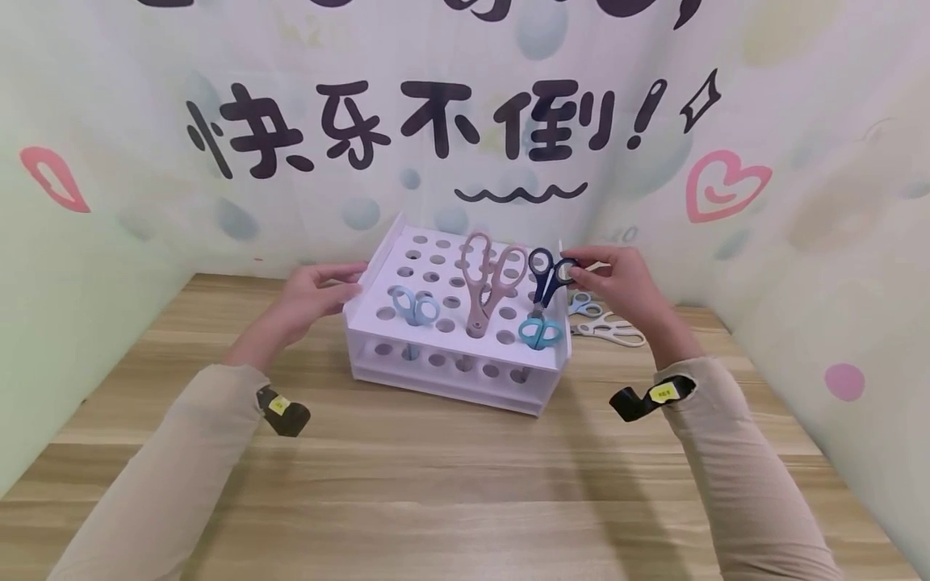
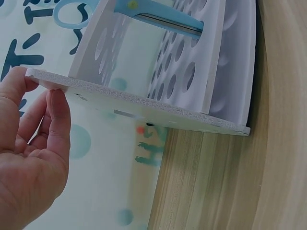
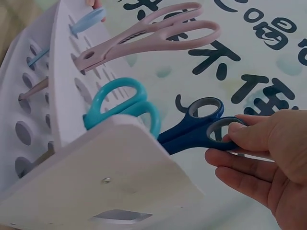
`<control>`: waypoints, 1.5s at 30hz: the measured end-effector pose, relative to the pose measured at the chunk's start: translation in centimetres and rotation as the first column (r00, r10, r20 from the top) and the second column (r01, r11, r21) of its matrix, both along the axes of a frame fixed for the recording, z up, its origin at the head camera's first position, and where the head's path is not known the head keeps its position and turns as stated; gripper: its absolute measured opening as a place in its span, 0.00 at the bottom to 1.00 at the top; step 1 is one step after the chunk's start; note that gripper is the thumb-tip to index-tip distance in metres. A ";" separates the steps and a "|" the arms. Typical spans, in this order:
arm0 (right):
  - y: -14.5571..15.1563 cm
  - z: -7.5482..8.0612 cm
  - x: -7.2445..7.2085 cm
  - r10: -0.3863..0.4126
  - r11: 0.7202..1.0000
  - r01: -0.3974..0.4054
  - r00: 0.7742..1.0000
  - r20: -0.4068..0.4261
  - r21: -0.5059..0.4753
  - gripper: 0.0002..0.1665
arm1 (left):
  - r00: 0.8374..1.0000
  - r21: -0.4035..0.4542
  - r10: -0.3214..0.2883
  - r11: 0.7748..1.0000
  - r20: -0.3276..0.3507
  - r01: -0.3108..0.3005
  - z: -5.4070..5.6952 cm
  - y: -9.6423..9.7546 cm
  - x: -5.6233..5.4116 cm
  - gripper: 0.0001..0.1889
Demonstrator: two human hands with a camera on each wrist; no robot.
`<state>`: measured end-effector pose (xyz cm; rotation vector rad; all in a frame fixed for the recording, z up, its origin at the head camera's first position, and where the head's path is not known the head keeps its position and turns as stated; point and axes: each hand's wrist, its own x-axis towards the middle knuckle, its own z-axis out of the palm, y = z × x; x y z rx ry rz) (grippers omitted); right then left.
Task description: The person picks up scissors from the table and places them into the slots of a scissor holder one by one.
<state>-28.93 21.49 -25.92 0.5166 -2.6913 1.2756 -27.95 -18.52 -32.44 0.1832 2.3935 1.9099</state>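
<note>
A white rack (image 1: 436,387) with rows of round holes stands on the table. My left hand (image 1: 308,298) pinches the edge of its left side panel (image 2: 139,103) between thumb and fingertips. With thumb and fingers, my right hand (image 1: 613,278) holds one handle loop of the dark blue scissors (image 3: 192,129), whose blades point down toward the rack's right side. Light blue scissors (image 1: 416,307), large pink scissors (image 1: 479,290) and teal scissors (image 1: 540,332) stand in front-row holes, handles up. The side panel hides the dark blue blade tips in the right wrist view.
Right of the rack, white-handled scissors (image 1: 613,329) and another light blue pair (image 1: 584,305) lie on the wooden table (image 1: 407,484). A printed cloth (image 1: 407,48) with large dark characters hangs close behind the rack. Pale walls flank both sides.
</note>
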 end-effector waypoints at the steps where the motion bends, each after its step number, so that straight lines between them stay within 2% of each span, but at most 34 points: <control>1: 0.0 -0.2 0.0 0.000 1.000 0.000 1.000 0.014 0.001 0.18 | 1.000 -0.001 -0.001 1.000 0.001 0.001 0.0 0.0 0.0 0.24; 7: 0.2 -1.0 0.0 0.004 1.000 -0.004 0.999 0.045 -0.002 0.19 | 1.000 0.009 -0.005 1.000 0.005 0.005 0.3 0.3 0.0 0.24; 14: 0.3 -1.8 0.1 0.002 1.000 -0.001 0.999 0.034 -0.028 0.20 | 1.000 0.018 -0.003 1.000 0.005 0.003 0.6 0.2 0.2 0.24; 22: 0.9 -2.6 -0.6 0.019 0.999 -0.019 1.000 -0.007 -0.033 0.20 | 1.000 -0.005 -0.011 1.000 0.013 0.011 0.5 0.1 0.2 0.24; 31: 1.2 -2.5 -0.4 0.012 1.000 -0.013 1.000 -0.027 -0.019 0.22 | 1.000 -0.020 0.001 1.000 0.020 -0.001 0.5 0.1 0.2 0.24; 41: 1.9 -2.0 -0.2 -0.036 0.999 0.036 0.999 -0.015 0.018 0.20 | 1.000 -0.021 -0.008 1.000 0.017 0.008 0.6 0.1 0.2 0.24; 45: 2.6 -1.9 0.0 -0.026 0.999 0.026 0.999 -0.024 0.034 0.21 | 1.000 -0.022 -0.013 1.000 0.015 0.014 0.7 0.1 0.3 0.25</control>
